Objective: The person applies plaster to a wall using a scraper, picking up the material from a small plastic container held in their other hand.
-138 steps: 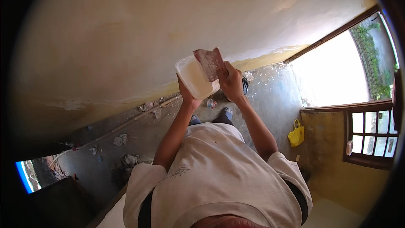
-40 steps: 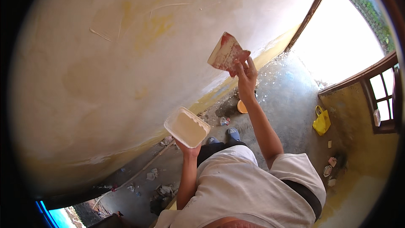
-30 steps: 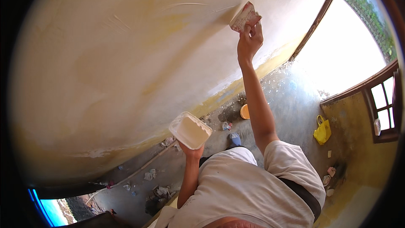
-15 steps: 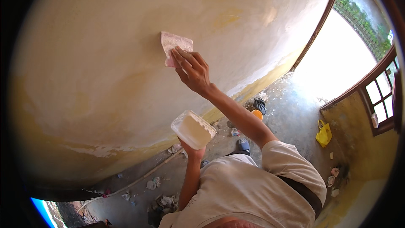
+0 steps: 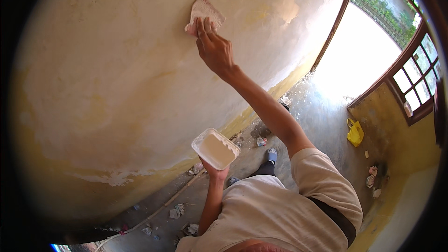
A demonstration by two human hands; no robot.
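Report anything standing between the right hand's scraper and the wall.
Nothing visible does: the scraper appears to lie against the wall, with the fingers of the right hand on its outer face. The tub in the left hand is lower in the picture, well clear.

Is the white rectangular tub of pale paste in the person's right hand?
No: the left hand holds the white rectangular tub from below, while the right hand holds a flat pinkish scraper against the yellowed wall.

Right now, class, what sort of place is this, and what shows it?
Likely a room under renovation, perhaps in a house: the wall is patchily pale and yellow, crumpled litter lies on the grey floor, and there is a brown-framed paned window.
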